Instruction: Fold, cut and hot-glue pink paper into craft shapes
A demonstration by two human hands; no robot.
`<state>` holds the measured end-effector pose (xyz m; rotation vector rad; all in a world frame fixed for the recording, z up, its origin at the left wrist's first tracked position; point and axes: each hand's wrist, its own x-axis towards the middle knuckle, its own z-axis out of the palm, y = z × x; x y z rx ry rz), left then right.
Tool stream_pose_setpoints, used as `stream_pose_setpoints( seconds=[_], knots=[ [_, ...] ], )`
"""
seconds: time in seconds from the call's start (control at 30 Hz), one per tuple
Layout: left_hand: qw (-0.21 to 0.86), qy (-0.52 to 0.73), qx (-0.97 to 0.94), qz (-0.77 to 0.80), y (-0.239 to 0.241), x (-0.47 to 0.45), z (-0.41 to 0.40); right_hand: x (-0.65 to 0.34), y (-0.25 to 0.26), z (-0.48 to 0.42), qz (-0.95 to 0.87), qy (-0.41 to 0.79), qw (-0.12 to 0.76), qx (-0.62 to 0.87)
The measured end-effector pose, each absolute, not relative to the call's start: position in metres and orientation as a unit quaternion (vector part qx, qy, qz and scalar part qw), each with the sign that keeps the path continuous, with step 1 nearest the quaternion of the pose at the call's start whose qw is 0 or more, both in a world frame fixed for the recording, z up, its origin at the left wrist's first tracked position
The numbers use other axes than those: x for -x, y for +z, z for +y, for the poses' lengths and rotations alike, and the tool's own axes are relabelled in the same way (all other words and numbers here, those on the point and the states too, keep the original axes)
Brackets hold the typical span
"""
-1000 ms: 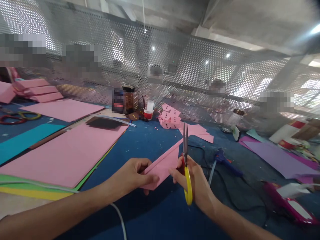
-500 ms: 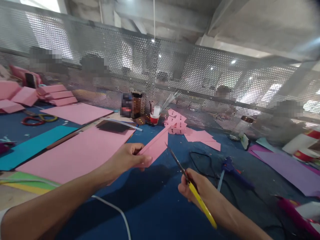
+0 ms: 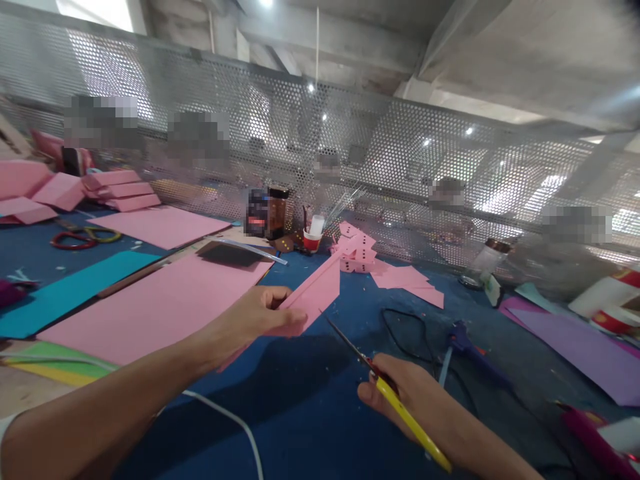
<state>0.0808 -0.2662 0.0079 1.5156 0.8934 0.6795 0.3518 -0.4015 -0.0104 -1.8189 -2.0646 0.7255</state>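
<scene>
Between the thumb and fingers of my left hand (image 3: 273, 313) is a folded strip of pink paper (image 3: 323, 293), held up slantwise above the blue table. My right hand (image 3: 395, 390) is closed around scissors (image 3: 410, 420) with a yellow handle. Their dark blades point up and left, with the tips close to the lower edge of the pink paper. Whether the tips touch it I cannot tell. Under my left forearm lies a large pink sheet (image 3: 165, 300). Beyond the strip stand small pink paper pieces with black dots (image 3: 357, 250).
On the right lie a blue glue gun (image 3: 467, 350) with its cord and purple sheets (image 3: 575, 340). A red-and-white cup (image 3: 313, 240) and a brown jar (image 3: 277, 212) stand by the perforated metal screen (image 3: 385, 147). Other scissors (image 3: 75, 239) and a teal strip (image 3: 75, 293) are left.
The scissor tips have moved left and down along the edge of the pink paper. My left hand still grips the strip in nearly the same spot. The whole view has shifted slightly.
</scene>
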Motion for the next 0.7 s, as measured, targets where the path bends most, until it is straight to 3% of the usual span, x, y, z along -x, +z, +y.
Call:
stream_pose_setpoints(
  seconds=[0.4,0.7],
  knots=[
    [0.646,0.258,-0.637,0.333,0.007,-0.086,-0.281,-0.345,-0.008,-0.404,-0.719,0.259,0.133,0.631],
    [0.632,0.27,-0.635,0.353,0.004,-0.089,-0.279,-0.342,0.003,-0.404,-0.73,0.301,0.126,0.6]
  ],
)
